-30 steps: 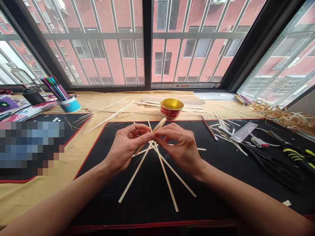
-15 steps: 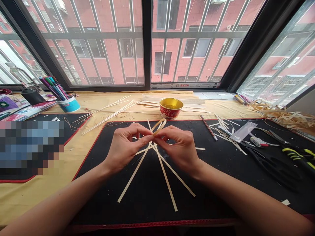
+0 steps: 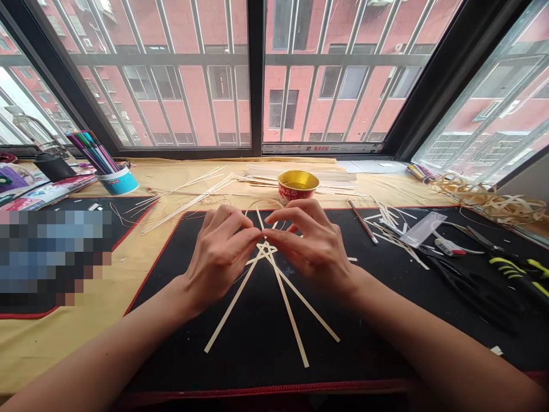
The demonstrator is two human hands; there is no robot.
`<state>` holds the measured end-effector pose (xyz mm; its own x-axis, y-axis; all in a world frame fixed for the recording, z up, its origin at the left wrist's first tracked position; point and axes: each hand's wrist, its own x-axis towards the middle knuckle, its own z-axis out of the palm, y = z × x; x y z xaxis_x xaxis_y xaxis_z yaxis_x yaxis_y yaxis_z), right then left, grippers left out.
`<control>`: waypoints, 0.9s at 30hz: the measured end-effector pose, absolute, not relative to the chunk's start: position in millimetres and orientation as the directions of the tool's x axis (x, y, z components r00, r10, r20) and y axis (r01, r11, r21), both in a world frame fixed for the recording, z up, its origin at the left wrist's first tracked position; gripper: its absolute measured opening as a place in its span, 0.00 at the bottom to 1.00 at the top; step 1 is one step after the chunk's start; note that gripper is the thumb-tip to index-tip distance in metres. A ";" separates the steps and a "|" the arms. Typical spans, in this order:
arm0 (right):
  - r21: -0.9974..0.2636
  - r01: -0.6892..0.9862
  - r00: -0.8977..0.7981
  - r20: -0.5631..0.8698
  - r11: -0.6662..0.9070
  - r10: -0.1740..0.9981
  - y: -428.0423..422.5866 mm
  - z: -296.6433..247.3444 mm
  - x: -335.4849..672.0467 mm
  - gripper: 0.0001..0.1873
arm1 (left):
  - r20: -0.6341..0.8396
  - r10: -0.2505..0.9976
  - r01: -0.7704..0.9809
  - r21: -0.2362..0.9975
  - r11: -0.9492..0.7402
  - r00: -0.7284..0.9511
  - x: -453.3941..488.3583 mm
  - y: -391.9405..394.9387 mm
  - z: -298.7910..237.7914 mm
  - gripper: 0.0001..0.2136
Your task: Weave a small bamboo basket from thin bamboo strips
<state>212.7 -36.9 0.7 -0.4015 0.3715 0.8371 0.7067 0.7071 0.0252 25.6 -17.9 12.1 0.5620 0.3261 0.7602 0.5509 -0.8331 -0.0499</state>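
Note:
Several flat pale bamboo strips (image 3: pixel 234 303) lie fanned out on the black desk mat (image 3: pixel 257 366) and cross beneath my fingertips. My left hand (image 3: pixel 221 252) presses down at that crossing, its thumb tip on the strips. My right hand (image 3: pixel 309 243) arches over the same spot, with its thumb meeting the left thumb. A thin curved strip (image 3: pixel 262 201) arcs behind the fingers, and both its ends vanish behind my hands. The centre of the crossing is partly hidden by my fingers.
Beyond the mat stand a red-and-gold bowl (image 3: pixel 298 186) and a stack of long strips (image 3: pixel 300 173). A pen cup (image 3: pixel 116 180) is at the far left. Black-handled scissors (image 3: pixel 472 292) and strip offcuts (image 3: pixel 392 229) lie to the right, with coiled shavings (image 3: pixel 489 197) by the window.
The small loop between my fingertips has widened into a larger arc reaching back toward the bowl. My hands have spread apart slightly, and my fingers have lifted and opened.

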 end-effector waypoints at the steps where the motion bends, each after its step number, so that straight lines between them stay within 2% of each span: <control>1: 0.015 0.703 -0.393 0.841 0.711 0.371 -36.3 -1.0 211.1 0.08 | 0.757 0.320 0.551 -0.063 -0.832 0.570 25.8 -18.5 11.5 0.04; 3: -0.004 0.697 -0.375 0.850 0.717 0.369 -35.7 -2.9 209.2 0.07 | 0.754 0.324 0.550 -0.058 -0.833 0.571 26.1 -19.6 10.7 0.04; 9: -0.022 0.685 -0.340 0.874 0.729 0.346 -36.9 -3.6 207.8 0.07 | 0.806 0.388 0.564 0.082 -0.821 0.448 27.5 -23.8 12.0 0.02; 18: -0.035 0.720 -0.275 0.903 0.693 0.330 -38.1 -5.7 202.3 0.05 | 0.794 0.408 0.574 0.092 -0.814 0.451 28.2 -25.3 14.2 0.02; 27: -0.083 0.657 -0.288 0.891 0.749 0.351 -35.7 -9.5 204.0 0.06 | 0.777 0.413 0.534 0.117 -0.837 0.476 28.4 -23.8 10.5 0.04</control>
<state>204.0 -35.7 -9.5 -0.2880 0.3508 0.8911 0.6568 0.7495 -0.0828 28.4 -23.8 10.5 0.4762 0.4125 0.7766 0.5338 -0.8374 0.1175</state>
